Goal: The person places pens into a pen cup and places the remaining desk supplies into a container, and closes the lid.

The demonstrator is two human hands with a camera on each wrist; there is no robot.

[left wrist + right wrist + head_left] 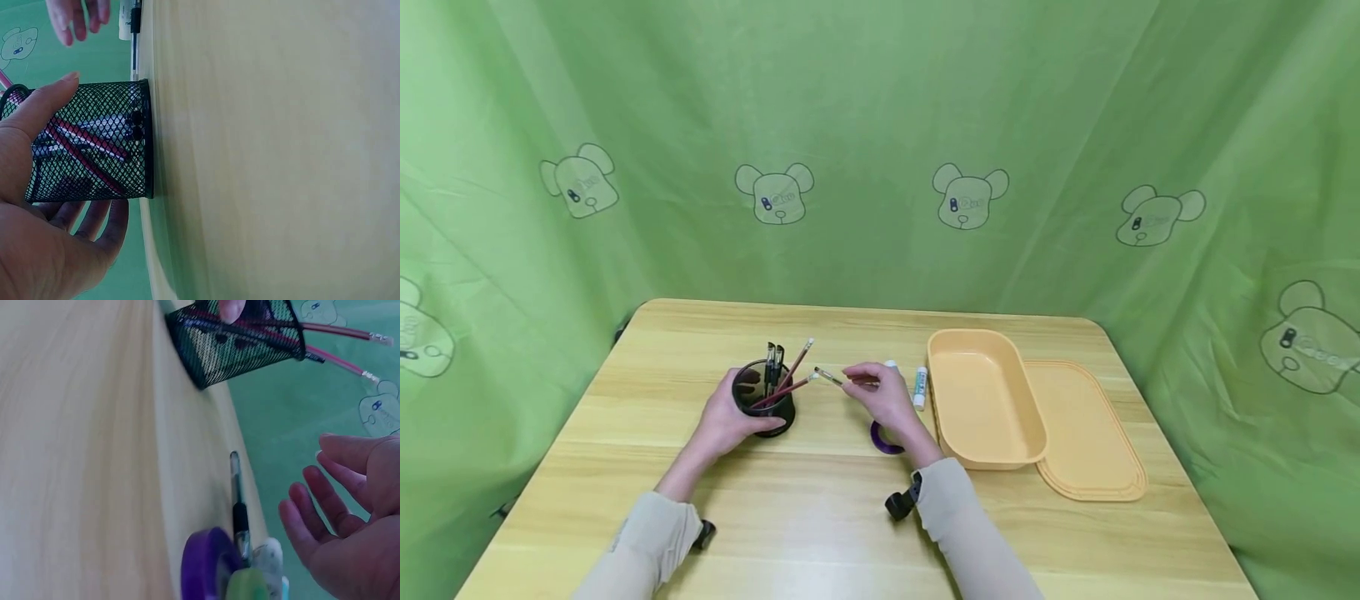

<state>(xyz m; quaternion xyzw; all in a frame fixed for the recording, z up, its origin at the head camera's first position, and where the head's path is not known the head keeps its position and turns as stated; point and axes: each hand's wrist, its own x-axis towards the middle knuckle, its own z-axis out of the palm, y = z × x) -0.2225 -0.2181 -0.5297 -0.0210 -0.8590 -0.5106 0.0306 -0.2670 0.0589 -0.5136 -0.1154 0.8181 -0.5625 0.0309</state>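
My left hand (735, 414) holds a black mesh pen holder (94, 140), thumb on one side and fingers around the other. The holder stands upright at the table's left half. In it are two red pencils (796, 361) with white erasers and black pens (773, 367). My right hand (883, 396) hovers between the holder and the box, its fingers loosely bent with nothing between them in the right wrist view. Below it a clear pen (239, 506) with a black grip lies on the table. A purple tape roll (209, 562) sits near that pen.
Beside the right hand lies a white-and-blue glue stick (920, 389), with another white end (891, 364) showing behind the hand. An orange plastic box (934, 400) and its flat lid (1093, 433) occupy the right side of the wooden table (820, 517). Green curtains surround the table.
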